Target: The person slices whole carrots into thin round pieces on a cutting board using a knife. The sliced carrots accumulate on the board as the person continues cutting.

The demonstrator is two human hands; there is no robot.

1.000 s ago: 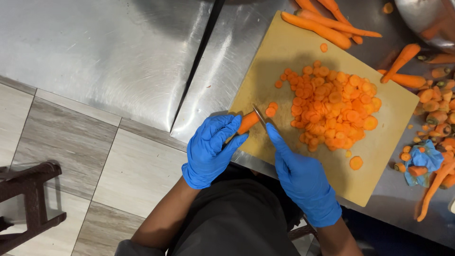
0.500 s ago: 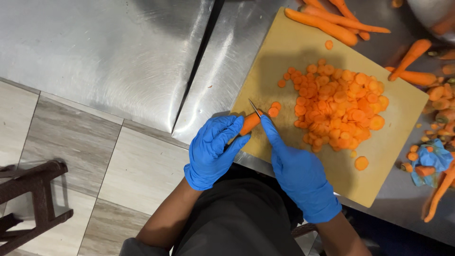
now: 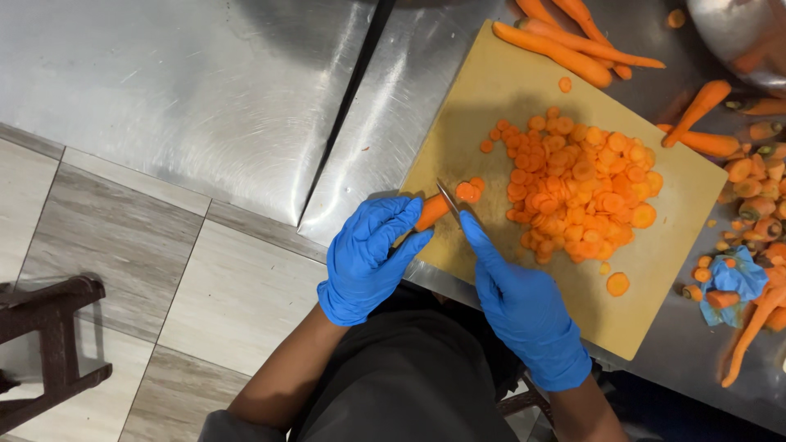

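Slicing a carrot stub (image 3: pixel 431 211) on the board (image 3: pixel 491 98), near its front-left corner. Left hand (image 3: pixel 368 258) pins the stub, fingers (image 3: pixel 391 219) curled narrow around it, only the orange tip showing past them. Right hand (image 3: pixel 524 307) has its fingers closed on the knife (image 3: pixel 449 200); the handle is hidden in the glove, forefinger lying along the blade's back. Blade sits across the stub just beyond the left fingertips, two cut slices (image 3: pixel 469 191) touching it on the far side.

Step, as I read it: last cuts on this stub. Little length left, so the next cut needs the left fingertips tucked back clear of the edge.

Beyond the knife: slice pile (image 3: pixel 581 188) mid-board. Whole carrots (image 3: pixel 557 51) at the board's far edge. Right of the right hand, on the bench (image 3: pixel 205 90): carrot ends and a blue rag (image 3: pixel 737 274).
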